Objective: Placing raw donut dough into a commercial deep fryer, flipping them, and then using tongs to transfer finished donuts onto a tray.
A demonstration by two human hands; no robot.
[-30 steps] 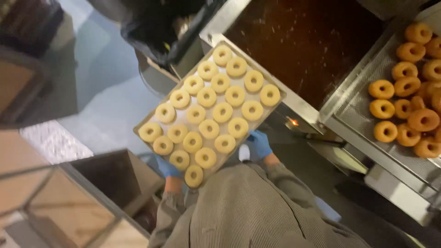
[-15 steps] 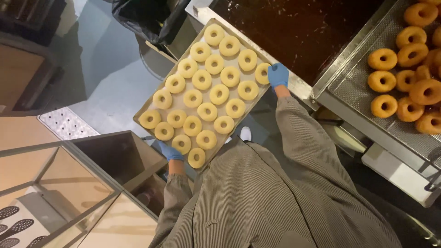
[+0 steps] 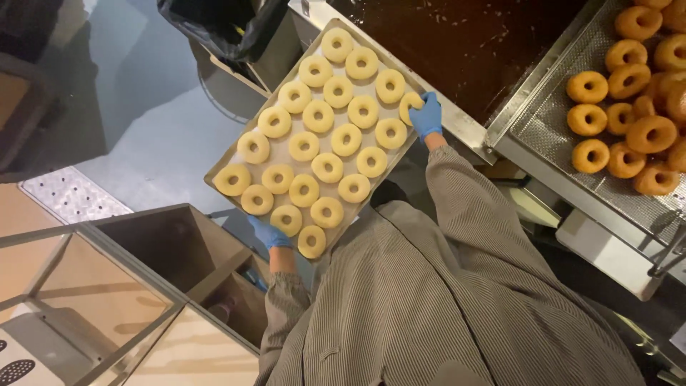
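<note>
Blue-gloved left hand (image 3: 270, 234) grips flat metal tray (image 3: 236, 154) at 7 o'clock edge. Right hand (image 3: 427, 114) pinches pale raw dough ring (image 3: 410, 107) at 3 o'clock edge, beside dark fryer oil (image 3: 486, 43). Risk: one-handed support, tray tilts, rings slide off.

Matt, pale raw dough rings (image 3: 328, 167) lie on a dull metal tray (image 3: 230, 158), beside a perforated shiny steel rack (image 3: 564, 129) of rough-crusted doughnuts (image 3: 587, 119).
</note>
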